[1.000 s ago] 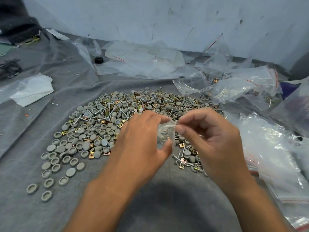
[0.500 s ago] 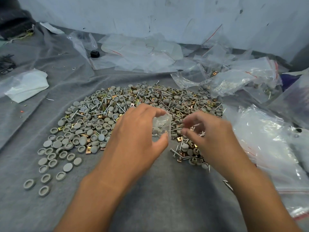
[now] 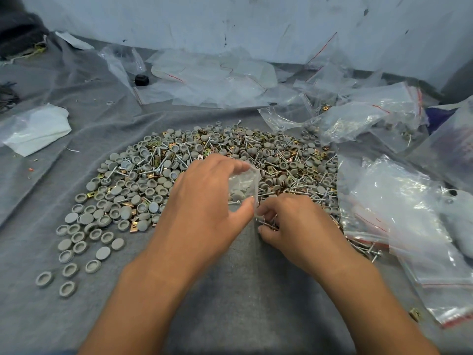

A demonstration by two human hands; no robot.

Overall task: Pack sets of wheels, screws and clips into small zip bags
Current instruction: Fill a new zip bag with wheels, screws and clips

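The single head-worn view looks forward and down from close above a grey cloth (image 3: 243,303), both forearms entering from the bottom edge. It faces a pale wall (image 3: 256,26) at the cloth's far side, with wide-angle bending toward the frame edges.

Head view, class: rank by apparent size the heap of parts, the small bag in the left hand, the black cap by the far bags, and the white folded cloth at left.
1. heap of parts
2. white folded cloth
3. small bag
4. black cap; it lies farther away, so its true size is unsure.
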